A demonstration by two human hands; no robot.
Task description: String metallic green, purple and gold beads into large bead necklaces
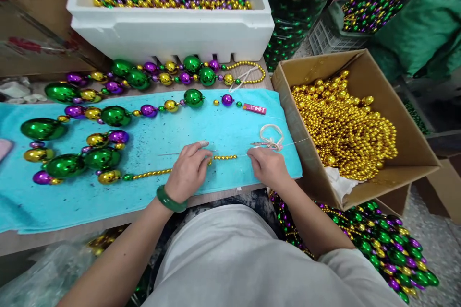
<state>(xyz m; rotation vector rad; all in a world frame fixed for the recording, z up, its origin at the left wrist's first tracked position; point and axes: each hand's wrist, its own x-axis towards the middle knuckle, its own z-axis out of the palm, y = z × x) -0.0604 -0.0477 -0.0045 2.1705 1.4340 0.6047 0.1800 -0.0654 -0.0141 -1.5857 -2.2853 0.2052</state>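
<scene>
My left hand (189, 169), with a green bangle at its wrist, is closed around a string of small gold beads (225, 157). The string shows on both sides of the fingers, and the part inside them is hidden. On the left it runs to large green, purple and gold beads (102, 159) lying on a blue towel (144, 129). My right hand (267, 165) pinches the thin pale thread (243, 155) past the last gold bead. Just above that hand are a white cord loop (272, 127) and a slim pinkish tool, partly hidden.
A white foam box (173, 33) of mixed beads stands behind the towel. On the right, a cardboard box (406, 170) holds gold bead strings (345, 124). A finished-looking bead necklace (137, 78) and a small magenta printed object (254, 109) lie along the back.
</scene>
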